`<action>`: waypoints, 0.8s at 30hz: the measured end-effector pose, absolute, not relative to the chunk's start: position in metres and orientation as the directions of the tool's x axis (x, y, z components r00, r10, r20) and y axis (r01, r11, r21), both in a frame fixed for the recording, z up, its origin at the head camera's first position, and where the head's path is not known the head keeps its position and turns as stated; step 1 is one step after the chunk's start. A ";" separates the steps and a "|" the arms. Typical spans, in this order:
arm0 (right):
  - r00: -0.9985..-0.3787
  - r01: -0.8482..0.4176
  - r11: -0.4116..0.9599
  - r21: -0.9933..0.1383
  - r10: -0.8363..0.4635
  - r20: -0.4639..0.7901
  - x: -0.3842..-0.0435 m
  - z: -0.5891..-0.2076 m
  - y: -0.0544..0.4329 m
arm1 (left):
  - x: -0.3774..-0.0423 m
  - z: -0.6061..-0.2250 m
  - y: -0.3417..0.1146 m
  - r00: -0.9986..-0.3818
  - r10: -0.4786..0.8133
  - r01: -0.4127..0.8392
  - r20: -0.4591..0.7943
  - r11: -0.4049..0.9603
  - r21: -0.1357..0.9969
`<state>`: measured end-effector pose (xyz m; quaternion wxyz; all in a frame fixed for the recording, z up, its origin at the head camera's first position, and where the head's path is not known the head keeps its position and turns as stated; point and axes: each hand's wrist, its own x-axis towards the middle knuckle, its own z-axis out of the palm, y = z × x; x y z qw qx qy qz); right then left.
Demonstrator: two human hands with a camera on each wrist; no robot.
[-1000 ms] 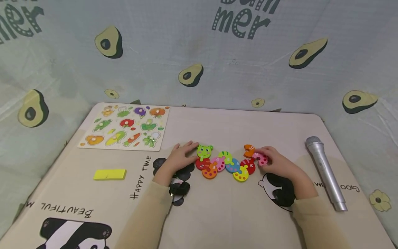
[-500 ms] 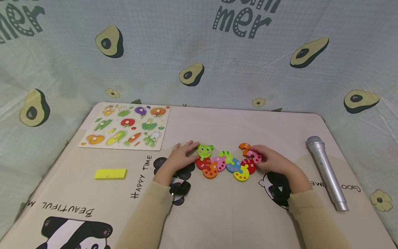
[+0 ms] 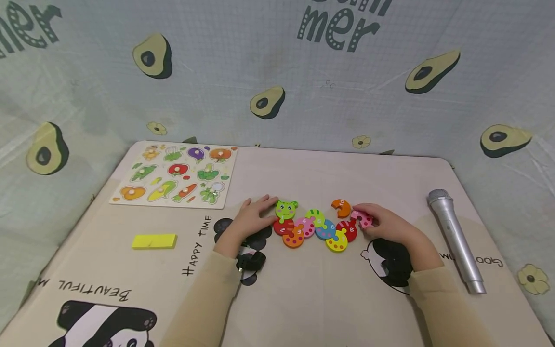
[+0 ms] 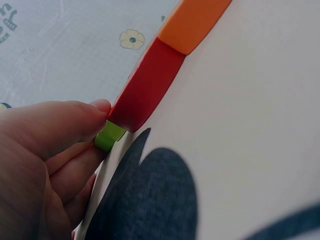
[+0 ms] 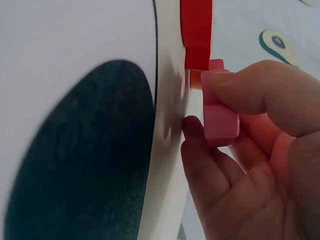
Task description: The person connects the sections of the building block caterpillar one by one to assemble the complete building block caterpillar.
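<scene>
A wooden number caterpillar puzzle lies on the table: a green smiling head [image 3: 285, 210], then linked round pieces, including a red 2 [image 3: 284, 227] and a red 8 [image 3: 348, 230]. My left hand [image 3: 250, 222] rests against its left end, fingers spread, fingertips at the green head and thumb at the red 2. With thumb and fingers my right hand [image 3: 387, 223] pinches a pink dotted piece [image 5: 220, 107], held just beside the red 8. A loose orange piece marked 10 [image 3: 342, 208] lies behind the red 8, apart from the pink one.
Back left is a vegetable peg puzzle board [image 3: 195, 202]. A yellow block [image 3: 153, 242] lies in front of it. To the right of my right hand is a silver microphone [image 3: 457, 241]. A printed cloth [image 3: 321, 120] hangs behind the table.
My right hand brought the pink piece leftward against the orange 10, then back right. The orange piece has shifted left and now lies separate. The left hand stays put.
</scene>
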<state>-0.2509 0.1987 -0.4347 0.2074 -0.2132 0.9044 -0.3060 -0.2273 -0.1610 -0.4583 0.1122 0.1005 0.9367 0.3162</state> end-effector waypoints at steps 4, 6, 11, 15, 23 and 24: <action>-0.820 -0.261 0.725 -0.637 -0.515 -0.250 -0.252 -0.435 0.198 | -0.228 -0.459 -0.161 -0.956 0.255 0.116 -0.144 0.781 0.613; -0.817 -0.251 0.720 -0.647 -0.516 -0.258 -0.253 -0.436 0.198 | -0.228 -0.459 -0.162 -0.956 0.255 0.117 -0.143 0.781 0.613; -0.799 -0.245 0.699 -0.672 -0.538 -0.269 -0.253 -0.435 0.197 | -0.228 -0.459 -0.161 -0.956 0.254 0.115 -0.145 0.782 0.612; -0.786 -0.246 0.694 -0.676 -0.552 -0.280 -0.253 -0.434 0.195 | -0.228 -0.460 -0.161 -0.956 0.255 0.118 -0.145 0.787 0.606; -0.778 -0.254 0.703 -0.664 -0.557 -0.292 -0.253 -0.435 0.193 | -0.228 -0.460 -0.162 -0.956 0.257 0.120 -0.142 0.783 0.611; -0.778 -0.251 0.706 -0.662 -0.554 -0.295 -0.253 -0.435 0.193 | -0.228 -0.460 -0.162 -0.956 0.256 0.118 -0.144 0.784 0.610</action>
